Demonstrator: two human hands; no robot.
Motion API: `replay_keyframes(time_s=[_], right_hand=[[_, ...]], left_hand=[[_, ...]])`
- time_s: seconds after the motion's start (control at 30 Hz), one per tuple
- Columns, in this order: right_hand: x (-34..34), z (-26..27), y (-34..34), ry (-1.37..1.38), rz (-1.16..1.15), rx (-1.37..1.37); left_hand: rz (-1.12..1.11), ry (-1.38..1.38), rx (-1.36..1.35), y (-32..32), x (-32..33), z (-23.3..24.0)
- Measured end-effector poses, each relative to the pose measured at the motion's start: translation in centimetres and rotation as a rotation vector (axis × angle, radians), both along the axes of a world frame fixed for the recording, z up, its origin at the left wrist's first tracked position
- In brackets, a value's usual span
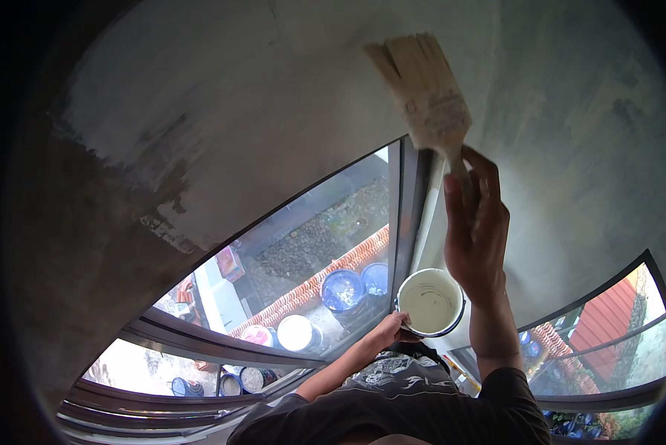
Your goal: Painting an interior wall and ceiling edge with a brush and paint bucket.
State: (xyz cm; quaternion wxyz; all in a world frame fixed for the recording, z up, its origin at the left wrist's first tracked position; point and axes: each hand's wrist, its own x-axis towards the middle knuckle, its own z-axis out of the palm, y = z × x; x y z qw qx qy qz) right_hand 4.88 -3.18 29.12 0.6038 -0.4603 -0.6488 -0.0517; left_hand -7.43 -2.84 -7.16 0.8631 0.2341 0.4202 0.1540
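Observation:
My right hand point(477, 239) is raised and grips the handle of a wide, paint-covered paintbrush point(433, 94). Its bristles point up, over the wall surface; whether they touch it I cannot tell. Lower down, my left hand point(394, 329) holds the rim of a small bucket point(431, 302) close to my chest, with pale paint inside. Above the window spreads the wall point(288, 105), coated pale grey, with a ragged edge against a darker patch point(99, 206) at the left.
A dark window frame point(402, 222) stands just left of the brush hand. Through the glass show blue buckets point(344, 290), a white bucket point(296, 332), a row of orange roof tiles point(316, 285) and gravel. Another window point(605, 334) lies at the lower right.

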Motion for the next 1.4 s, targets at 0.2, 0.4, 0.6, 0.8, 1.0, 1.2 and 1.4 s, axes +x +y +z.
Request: replay_keyframes(time_s=[0.2,0.4,0.6,0.8,1.0,1.2,1.4], right_hand=[[-4.1,-1.2,4.4,-0.019,0.124,0.004],[-5.7,-7.6,-2.9,-0.006,0.386,-0.465],[2.9,-4.3,-7.6,0.295,0.664,-0.757],[11.2,-1.4,-5.4,0.255,0.228,-0.397],[14.2,2.4,0.3,-0.532,-0.722,-0.169],[8.2,6.3,2.1,-0.656,-0.565,-0.103],[-4.2,5.9,-5.0,-0.657,0.164,-0.002]], left_hand=[[-0.018,0.011,-0.007,0.1,0.2,0.1],[-0.003,-0.061,0.066,0.7,-0.4,-2.0],[0.041,0.010,-0.014,0.7,-0.2,0.4],[-0.009,-0.010,0.026,0.8,-0.1,1.4],[0.023,-0.036,0.048,1.4,-1.1,0.1],[-0.010,-0.060,0.039,1.1,-0.2,0.2],[-0.022,-0.160,0.113,1.2,-1.6,-2.6]])
